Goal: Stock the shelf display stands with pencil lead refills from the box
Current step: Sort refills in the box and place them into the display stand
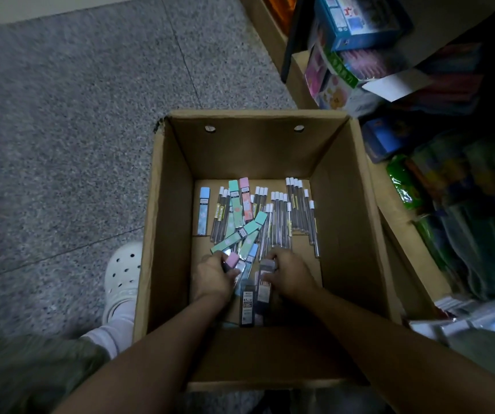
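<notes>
Left hand (214, 276) curled on a pink flat lead-refill case (231, 260), right hand (289, 274) apparently pinching a grey one (267, 265), both deep in the open brown cardboard box (168, 222); risk: loose overlapping refills slipping free when lifted.

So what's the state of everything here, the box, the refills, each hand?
Cardboard box: open, on the floor, partly filled.
Pencil lead refills: loose on the box bottom.
Light blue refill case: lying alone by the left wall.
Left hand: grips a pink refill case.
Right hand: grips a dark refill case.
</notes>
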